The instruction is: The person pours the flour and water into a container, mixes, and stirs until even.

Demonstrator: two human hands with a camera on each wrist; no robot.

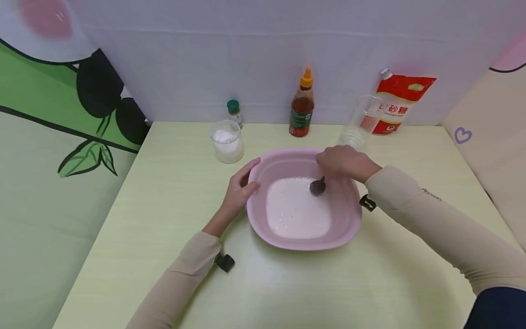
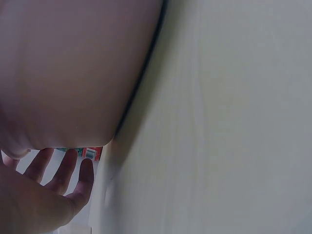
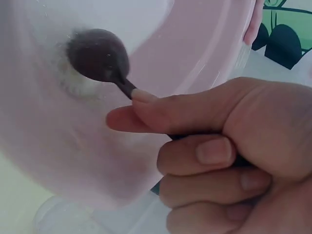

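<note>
A pink plastic basin [image 1: 304, 244] stands on the table with a whitish, bubbly liquid [image 1: 297, 212] in its bottom. At its left side my left hand [image 1: 240, 187] grips the rim, thumb over the edge. The left wrist view shows the fingers [image 2: 84, 178] of that hand against the outer wall. Above the basin's far right part, my right hand [image 1: 343, 162] holds a dark spoon [image 3: 100, 56] by its handle, the other fingers curled round it. The spoon's bowl is down at the liquid near the right inner wall.
Behind the basin stand a clear cup of white powder [image 1: 228, 145], a green-capped jar [image 1: 234, 112] and a red sauce bottle [image 1: 301, 112]. A tall clear cup [image 1: 359, 121] and a red-and-white sugar pouch [image 1: 396, 103] stand at the back right. A cloth wall [image 1: 185, 73] borders the table.
</note>
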